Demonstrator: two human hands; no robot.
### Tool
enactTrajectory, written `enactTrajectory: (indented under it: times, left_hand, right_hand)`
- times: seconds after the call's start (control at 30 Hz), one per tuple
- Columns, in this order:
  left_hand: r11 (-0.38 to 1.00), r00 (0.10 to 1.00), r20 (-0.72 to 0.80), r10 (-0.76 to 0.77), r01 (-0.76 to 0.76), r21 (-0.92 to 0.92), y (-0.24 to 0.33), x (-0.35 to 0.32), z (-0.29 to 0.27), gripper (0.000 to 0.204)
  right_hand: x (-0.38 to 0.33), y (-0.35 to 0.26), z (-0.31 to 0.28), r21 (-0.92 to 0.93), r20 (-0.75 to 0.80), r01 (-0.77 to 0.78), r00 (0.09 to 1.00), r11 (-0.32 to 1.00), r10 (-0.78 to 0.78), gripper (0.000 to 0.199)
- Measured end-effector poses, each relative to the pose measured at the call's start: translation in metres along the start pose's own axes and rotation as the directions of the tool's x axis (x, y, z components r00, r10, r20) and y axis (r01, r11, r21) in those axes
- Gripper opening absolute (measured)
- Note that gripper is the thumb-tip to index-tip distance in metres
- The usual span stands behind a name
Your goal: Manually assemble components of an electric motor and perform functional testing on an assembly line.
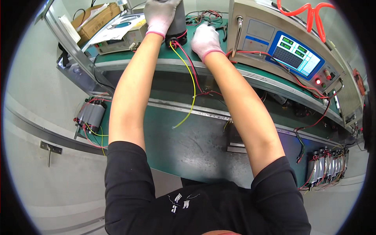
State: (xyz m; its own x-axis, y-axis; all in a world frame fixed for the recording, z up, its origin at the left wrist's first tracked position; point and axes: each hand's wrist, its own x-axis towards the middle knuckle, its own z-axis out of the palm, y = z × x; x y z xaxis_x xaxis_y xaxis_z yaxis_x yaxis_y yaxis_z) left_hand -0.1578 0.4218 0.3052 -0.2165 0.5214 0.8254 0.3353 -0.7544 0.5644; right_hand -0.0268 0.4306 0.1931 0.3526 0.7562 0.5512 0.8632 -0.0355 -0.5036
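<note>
Near me, a grey motor bundle point(91, 115) and a row of motors point(327, 166) lie on the table point(188, 145), untouched. Up on the shelf point(156, 58), my left hand point(159, 15) grasps a dark motor point(177, 21); my right hand point(204, 39) presses beside its wires point(188, 66), grip unclear. I think testing has only begun.

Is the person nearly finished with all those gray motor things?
Hard to tell. In hand: the left hand grips one gray cylinder on the upper shelf, the right hand beside it. More cylinders wait on the belt, left and right.
</note>
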Motion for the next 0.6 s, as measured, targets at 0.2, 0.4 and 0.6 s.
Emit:
enactTrajectory:
  times: [0.2,0.4,0.6]
  left_hand:
    - [0.887,0.91,-0.066,0.409,-0.38,0.261,-0.013,-0.024,-0.054,0.032]
    - [0.676,0.456,0.799,0.392,-0.732,0.086,0.005,-0.042,-0.104,0.046]
    - [0.409,0.217,0.976,0.035,-0.894,0.184,0.009,-0.047,-0.084,0.051]
  right_hand:
    - [-0.105,-0.029,-0.088,0.164,0.113,0.24,0.959,0.957,-0.26,0.084]
    - [-0.102,-0.023,-0.1,0.018,0.287,0.403,0.874,0.915,-0.391,0.096]
    - [-0.091,-0.001,-0.1,0.158,0.355,0.334,0.859,0.929,-0.369,0.085]
